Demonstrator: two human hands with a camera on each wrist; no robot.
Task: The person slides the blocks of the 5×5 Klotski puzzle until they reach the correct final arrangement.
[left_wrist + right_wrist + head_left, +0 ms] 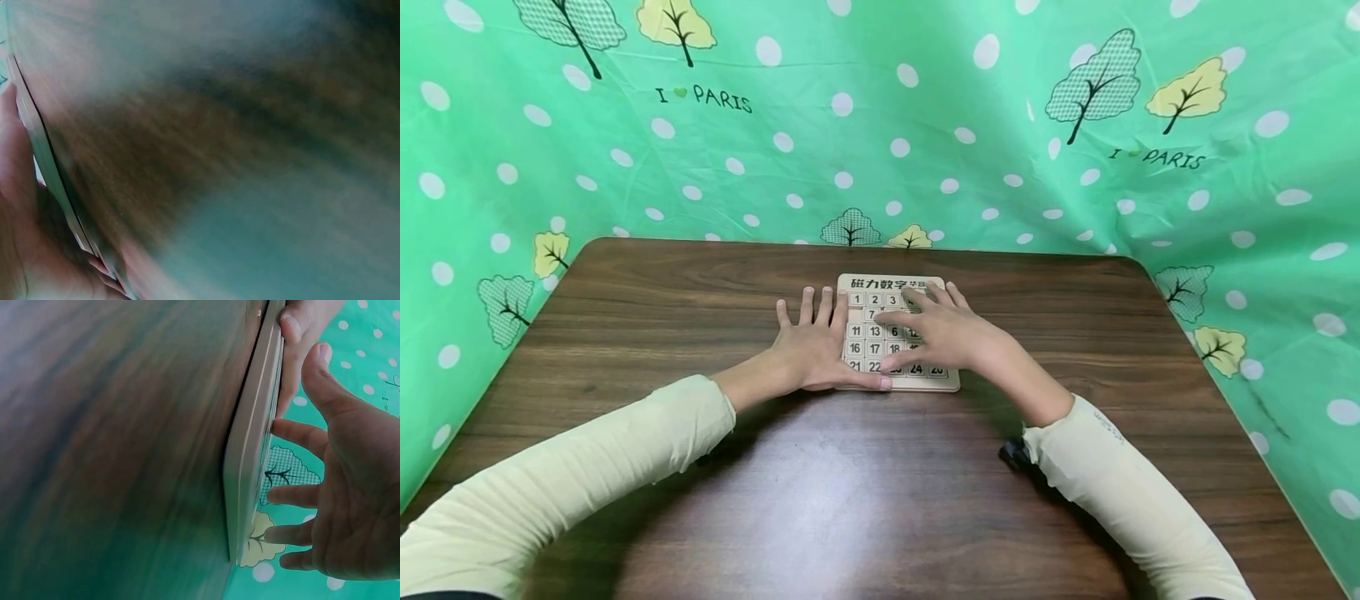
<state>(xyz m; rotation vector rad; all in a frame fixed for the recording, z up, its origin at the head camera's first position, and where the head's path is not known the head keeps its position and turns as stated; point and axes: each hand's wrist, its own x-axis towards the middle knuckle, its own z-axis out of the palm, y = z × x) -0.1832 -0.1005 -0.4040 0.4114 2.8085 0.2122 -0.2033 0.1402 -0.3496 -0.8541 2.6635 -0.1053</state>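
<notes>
A pale number-slide puzzle (898, 386) lies flat on the table, its rows of numbered square tiles under a heading of Chinese characters. One gap shows to the left of tile 7 (871, 315). My left hand (808, 354) rests against the puzzle's left side with straight, spread fingers, its thumb along the near edge. Over the right part of the board is my right hand (953, 333), fingers extended and apart, hiding several tiles. In the right wrist view, the index fingertip (281, 427) touches the board's face; the other fingers stay off it. The left wrist view catches only the board's side (53, 169).
The dark wood-grain table (820, 500) extends around the board. A green polka-dot cloth with trees (865, 125) hangs behind and at both sides. A small black object (1015, 455) shows beneath the right sleeve's cuff.
</notes>
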